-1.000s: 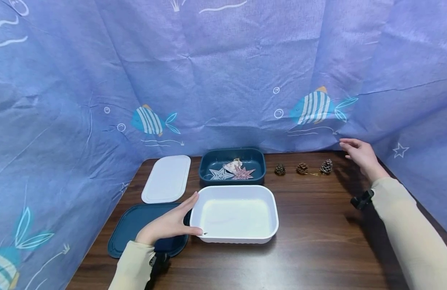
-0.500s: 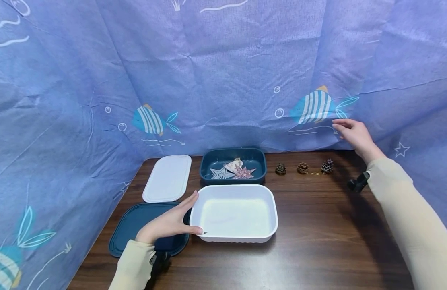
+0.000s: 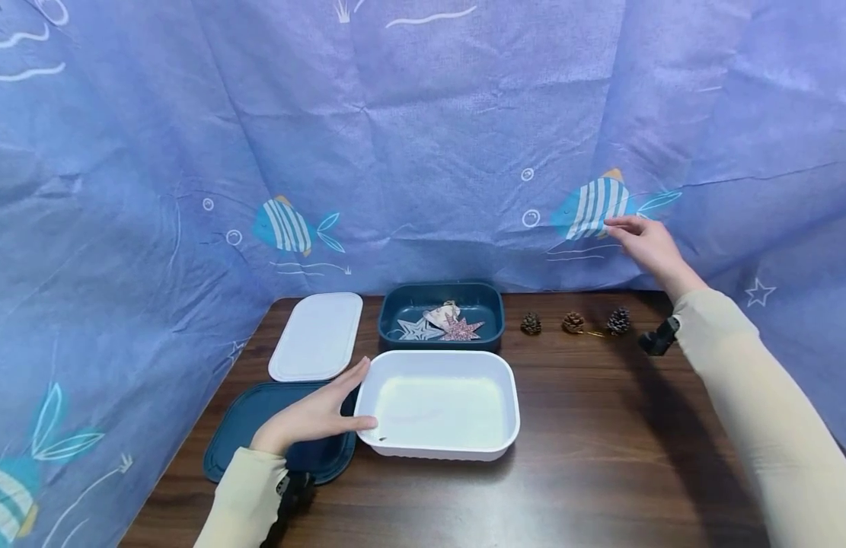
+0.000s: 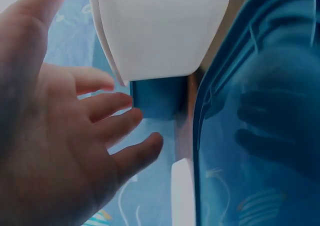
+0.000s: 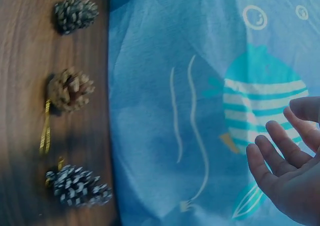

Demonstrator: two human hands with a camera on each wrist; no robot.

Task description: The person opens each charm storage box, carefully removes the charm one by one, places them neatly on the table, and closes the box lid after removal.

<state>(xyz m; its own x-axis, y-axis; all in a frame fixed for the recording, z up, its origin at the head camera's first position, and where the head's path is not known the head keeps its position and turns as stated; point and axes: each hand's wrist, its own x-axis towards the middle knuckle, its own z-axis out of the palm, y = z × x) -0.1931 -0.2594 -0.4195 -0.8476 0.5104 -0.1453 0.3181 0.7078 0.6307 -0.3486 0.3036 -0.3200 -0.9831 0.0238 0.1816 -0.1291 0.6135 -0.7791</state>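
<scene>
A white rectangular container (image 3: 436, 450) stands on the table, its open side up. My left hand (image 3: 313, 417) is at its left end, thumb at the rim and fingers extended along the side; in the left wrist view, the fingers (image 4: 115, 126) look loose beside the container's wall. Raised in front of the cloth, my right hand (image 3: 645, 247) holds nothing, its fingers loosely bent. Below and left of it, three pine cones stand in a row: a small one (image 3: 531, 323), a brown one (image 3: 572, 323) and a white-tipped one (image 3: 618, 321).
Behind the white container, a dark teal container (image 3: 388, 310) holds star ornaments (image 3: 461, 329). A white lid (image 3: 316, 339) and a dark teal lid (image 3: 247, 434) lie at the left. Blue fish-print cloth (image 3: 423, 152) hangs around the table's back and sides.
My right hand has risen and moved left, over toward the pine cones. The white container has shifted slightly left together with my left hand.
</scene>
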